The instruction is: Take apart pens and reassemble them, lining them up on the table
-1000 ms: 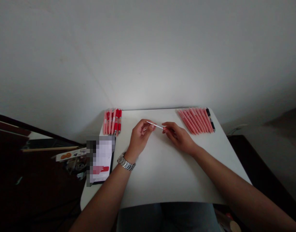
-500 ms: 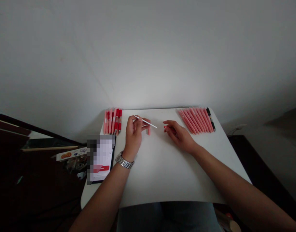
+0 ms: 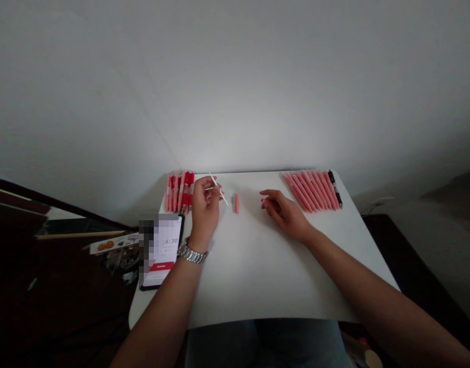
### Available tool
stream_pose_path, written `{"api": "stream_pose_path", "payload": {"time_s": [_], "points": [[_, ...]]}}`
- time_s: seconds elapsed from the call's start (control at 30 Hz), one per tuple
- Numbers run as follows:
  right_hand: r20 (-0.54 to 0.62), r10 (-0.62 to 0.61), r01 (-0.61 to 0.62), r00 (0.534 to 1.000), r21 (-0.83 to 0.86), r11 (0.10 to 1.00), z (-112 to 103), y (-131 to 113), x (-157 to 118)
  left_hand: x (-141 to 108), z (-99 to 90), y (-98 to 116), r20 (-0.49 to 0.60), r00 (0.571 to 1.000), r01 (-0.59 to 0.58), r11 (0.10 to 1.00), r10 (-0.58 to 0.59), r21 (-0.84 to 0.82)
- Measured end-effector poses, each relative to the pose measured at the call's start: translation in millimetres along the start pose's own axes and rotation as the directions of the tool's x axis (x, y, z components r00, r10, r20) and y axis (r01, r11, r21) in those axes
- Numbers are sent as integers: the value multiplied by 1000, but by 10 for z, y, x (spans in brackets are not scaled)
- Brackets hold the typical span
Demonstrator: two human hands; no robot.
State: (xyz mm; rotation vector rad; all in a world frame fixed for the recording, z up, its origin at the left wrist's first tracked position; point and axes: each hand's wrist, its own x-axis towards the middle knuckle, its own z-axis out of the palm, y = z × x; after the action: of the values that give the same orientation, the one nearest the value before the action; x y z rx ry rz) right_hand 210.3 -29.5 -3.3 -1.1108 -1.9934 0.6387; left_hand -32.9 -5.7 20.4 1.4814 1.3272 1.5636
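Pinched in my left hand [image 3: 206,199] is a thin white pen refill [image 3: 221,195], slanting down to the right above the table. A short pink pen barrel piece [image 3: 236,203] lies on the tabletop between my hands. My right hand [image 3: 283,212] has its fingertips closed on a small pink pen part [image 3: 263,202], mostly hidden by the fingers. Close by the right hand is a row of pink pens [image 3: 309,191] in clear wrapping, with a black pen [image 3: 335,189] at its outer end.
Pink and red pens [image 3: 179,191] lie in a bunch at the table's back left. A phone [image 3: 162,255] rests on the left edge beside my watch [image 3: 192,252]. The white table [image 3: 269,286] meets the wall [image 3: 235,102] at its back.
My left hand has moved left and slightly back, away from the pink barrel piece, and the refill has turned steeper. My right hand has barely moved.
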Motion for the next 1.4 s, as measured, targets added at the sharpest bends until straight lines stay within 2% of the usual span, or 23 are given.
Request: {"api": "stream_pose_path", "payload": {"time_s": [0.17,0.37,0.57,0.77,1.4], "points": [[-5,-4,3,1000,-12,1000,-4,10,-1,10,-27,-24,15,1000,-19,988,17,156],[-5,3,-3,1000,-9,1000,-1,19,-1,15,-47,-61,53,995,-99,938,86,332],[-13,-16,16,1000,-8,1000,-1,29,6,-3,-51,-100,103,990,-127,908,93,400],[-24,-6,6,1000,-13,1000,5,17,9,-35,-45,-85,180,979,-173,841,92,513],[-17,-25,24,1000,-36,999,-15,29,-1,-74,-1,-118,278,960,-208,778,44,593]]}}
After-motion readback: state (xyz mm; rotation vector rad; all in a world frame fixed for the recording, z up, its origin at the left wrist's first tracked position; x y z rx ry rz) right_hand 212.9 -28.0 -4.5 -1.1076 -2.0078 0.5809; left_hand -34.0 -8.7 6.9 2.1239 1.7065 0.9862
